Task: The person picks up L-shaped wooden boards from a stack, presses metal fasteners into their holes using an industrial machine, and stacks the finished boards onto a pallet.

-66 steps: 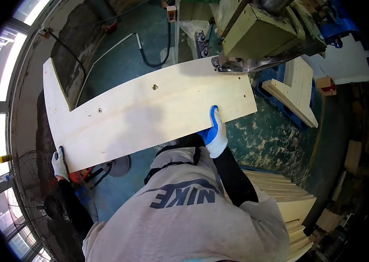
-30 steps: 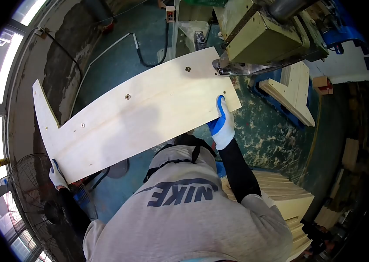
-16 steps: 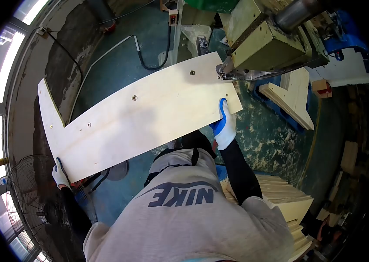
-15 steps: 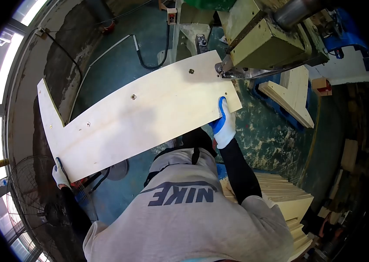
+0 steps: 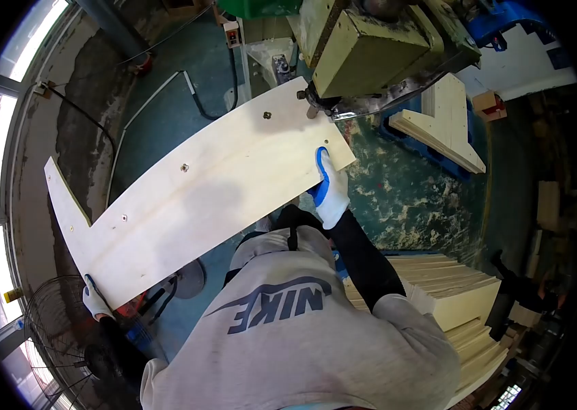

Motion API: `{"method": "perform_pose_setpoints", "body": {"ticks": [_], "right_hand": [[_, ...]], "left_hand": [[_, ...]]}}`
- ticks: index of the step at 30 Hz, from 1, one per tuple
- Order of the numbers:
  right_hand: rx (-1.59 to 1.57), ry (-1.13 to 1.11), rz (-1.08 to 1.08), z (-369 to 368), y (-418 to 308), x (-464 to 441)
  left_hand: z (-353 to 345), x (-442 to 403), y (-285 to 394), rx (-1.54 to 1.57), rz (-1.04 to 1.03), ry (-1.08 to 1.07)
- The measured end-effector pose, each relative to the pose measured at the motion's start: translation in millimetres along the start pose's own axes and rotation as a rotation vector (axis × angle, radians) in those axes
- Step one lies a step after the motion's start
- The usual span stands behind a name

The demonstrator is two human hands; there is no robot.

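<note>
A large pale wooden panel (image 5: 213, 191) with a curved far edge, a notch at the left and several small holes lies across my front. My left hand (image 5: 95, 298), in a white and blue glove, grips its lower left corner. Near the panel's right end, my right hand (image 5: 331, 188) holds the near edge, gloved thumb on top and fingers underneath. The panel's far right part is beneath the head of a green machine (image 5: 363, 58), where a short metal rod (image 5: 312, 111) meets or nearly meets the surface.
Stacked notched panels (image 5: 439, 126) lie on a blue support at the right. A larger stack of wooden pieces (image 5: 462, 301) stands beside my right side. A wire fan (image 5: 56, 342) is at the lower left, by the windows. A small cardboard box (image 5: 489, 105) sits at the upper right.
The panel and both hands appear lower at the left and tilted more steeply. The whole view has shifted and turned. A rod now shows at the machine head above the panel.
</note>
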State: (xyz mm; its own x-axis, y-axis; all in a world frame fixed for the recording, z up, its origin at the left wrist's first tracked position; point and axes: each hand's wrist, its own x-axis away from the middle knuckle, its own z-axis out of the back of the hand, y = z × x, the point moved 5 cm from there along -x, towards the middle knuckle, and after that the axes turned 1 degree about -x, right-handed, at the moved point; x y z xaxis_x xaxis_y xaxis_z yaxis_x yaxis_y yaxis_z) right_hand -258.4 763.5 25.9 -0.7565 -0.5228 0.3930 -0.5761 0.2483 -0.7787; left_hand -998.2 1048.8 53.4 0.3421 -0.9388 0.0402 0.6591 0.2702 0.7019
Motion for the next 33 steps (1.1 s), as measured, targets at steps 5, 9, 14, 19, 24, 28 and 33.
{"method": "perform_pose_setpoints", "body": {"ticks": [5, 9, 14, 19, 24, 28, 33], "right_hand": [[-0.092, -0.097, -0.097, -37.5, -27.7, 35.8], [-0.017, -0.107, -0.089, -26.1, -6.3, 26.8], [0.019, -0.153, -0.125, -61.7, -15.4, -2.6], [0.083, -0.165, -0.109, -69.4, -19.5, -1.2], [0.097, -0.159, -0.131, -71.7, -21.2, 5.8], [0.134, -0.149, -0.127, -63.5, -10.6, -7.7], [0.159, -0.142, -0.142, -65.8, -10.4, -3.1]], "left_hand": [[10.0, 29.6, 19.5, 0.069, 0.035, 0.032], [7.4, 36.0, 13.0, 0.078, 0.084, 0.028], [-3.0, 34.8, 1.8, 0.111, 0.112, 0.056], [-6.3, 39.0, -3.9, 0.126, 0.116, 0.026], [-1.1, 39.6, -4.0, 0.032, 0.041, 0.072], [-4.8, 46.4, -4.7, 0.094, 0.094, 0.054], [-1.0, 52.8, 14.7, 0.074, 0.077, 0.061]]}}
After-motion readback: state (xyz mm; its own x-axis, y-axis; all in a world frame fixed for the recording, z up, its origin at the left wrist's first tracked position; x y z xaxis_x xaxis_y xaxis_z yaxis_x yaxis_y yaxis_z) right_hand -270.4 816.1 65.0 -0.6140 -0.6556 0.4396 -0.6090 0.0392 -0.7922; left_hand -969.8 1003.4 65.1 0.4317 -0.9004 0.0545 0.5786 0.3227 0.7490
